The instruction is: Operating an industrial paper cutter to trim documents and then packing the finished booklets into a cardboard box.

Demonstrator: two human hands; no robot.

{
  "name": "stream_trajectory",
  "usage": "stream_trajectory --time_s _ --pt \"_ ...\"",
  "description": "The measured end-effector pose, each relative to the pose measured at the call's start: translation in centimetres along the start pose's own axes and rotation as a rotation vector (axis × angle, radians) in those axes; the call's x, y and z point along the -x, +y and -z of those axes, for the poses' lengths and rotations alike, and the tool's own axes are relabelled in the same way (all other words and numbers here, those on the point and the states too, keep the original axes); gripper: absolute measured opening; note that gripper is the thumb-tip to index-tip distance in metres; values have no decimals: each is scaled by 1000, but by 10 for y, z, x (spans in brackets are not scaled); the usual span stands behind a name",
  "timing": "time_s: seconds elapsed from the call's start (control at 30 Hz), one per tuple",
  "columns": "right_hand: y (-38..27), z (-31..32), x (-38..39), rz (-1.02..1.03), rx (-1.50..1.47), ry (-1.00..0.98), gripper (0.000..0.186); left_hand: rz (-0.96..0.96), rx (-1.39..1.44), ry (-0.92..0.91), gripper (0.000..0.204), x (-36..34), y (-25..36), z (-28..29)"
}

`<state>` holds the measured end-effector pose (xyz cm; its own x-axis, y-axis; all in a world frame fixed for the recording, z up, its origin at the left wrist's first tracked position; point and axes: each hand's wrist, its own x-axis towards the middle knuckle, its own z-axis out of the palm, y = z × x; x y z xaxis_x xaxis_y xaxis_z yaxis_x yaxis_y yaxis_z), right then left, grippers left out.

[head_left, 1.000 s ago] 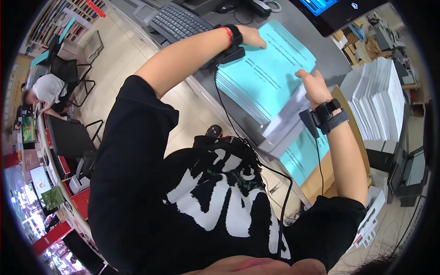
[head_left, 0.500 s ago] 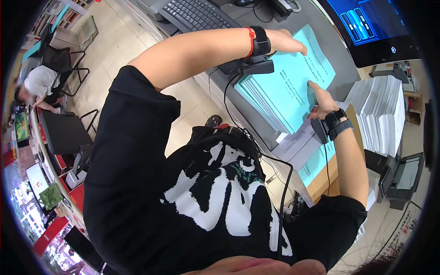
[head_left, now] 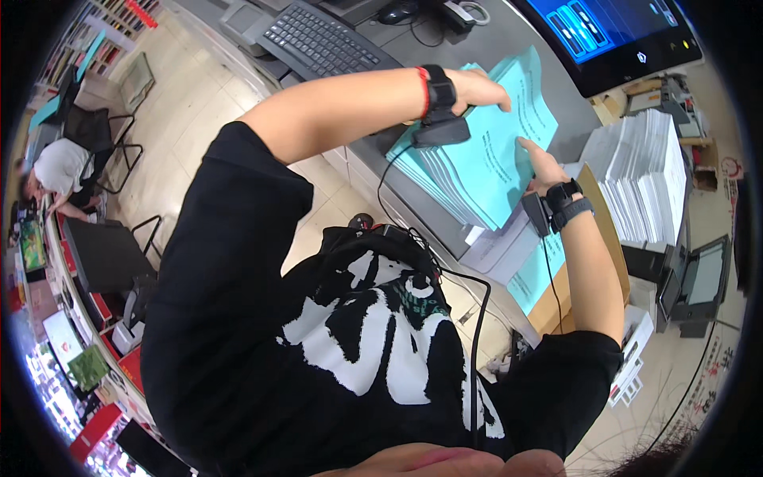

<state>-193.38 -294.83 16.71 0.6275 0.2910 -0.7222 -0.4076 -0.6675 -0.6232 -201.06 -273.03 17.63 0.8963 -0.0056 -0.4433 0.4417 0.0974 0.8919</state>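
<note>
A stack of light-blue-covered booklets (head_left: 482, 163) lies fanned at an angle on the grey desk, its top covers bowed upward. On its far left edge is my left hand (head_left: 477, 87), closed around the side with the thumb over the top cover. My right hand (head_left: 544, 167) grips the opposite side, its thumb pressed on the top cover and its other fingers partly hidden beneath the edge. Under the stack's near end sits a white paper box or pile (head_left: 502, 253). Another light blue sheet (head_left: 538, 276) shows beside it, in an open cardboard box (head_left: 566, 296).
A tall stack of white paper (head_left: 640, 175) stands to the right. Beyond the booklets are a black keyboard (head_left: 322, 41), a mouse (head_left: 397, 11) and a lit monitor (head_left: 584, 36). Cables hang from both wrists. A person (head_left: 62, 171) sits at the far left near a black chair (head_left: 107, 250).
The whole view has shifted slightly. The booklets are now bent more, with the top covers bulging and the far corner curling, while both hands keep hold of the sides.
</note>
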Motion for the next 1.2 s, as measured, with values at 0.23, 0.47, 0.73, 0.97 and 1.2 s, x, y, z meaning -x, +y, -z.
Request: stream_trajectory --time_s 0.23,0.47,0.73,0.97,1.2 --pt "-18 13 55 60 58 -281 90 -239 424 -16 44 115 12 -9" --pt "18 -29 105 646 -426 -754 83 -289 909 129 37 238 28 -83" --pt "125 103 179 752 -658 -824 72 -372 719 11 34 223 34 -239" --pt "227 267 259 572 -578 60 58 -145 337 -242 46 125 38 -358" --pt "294 332 233 322 -376 284 70 161 296 -415 55 15 -5 -424"
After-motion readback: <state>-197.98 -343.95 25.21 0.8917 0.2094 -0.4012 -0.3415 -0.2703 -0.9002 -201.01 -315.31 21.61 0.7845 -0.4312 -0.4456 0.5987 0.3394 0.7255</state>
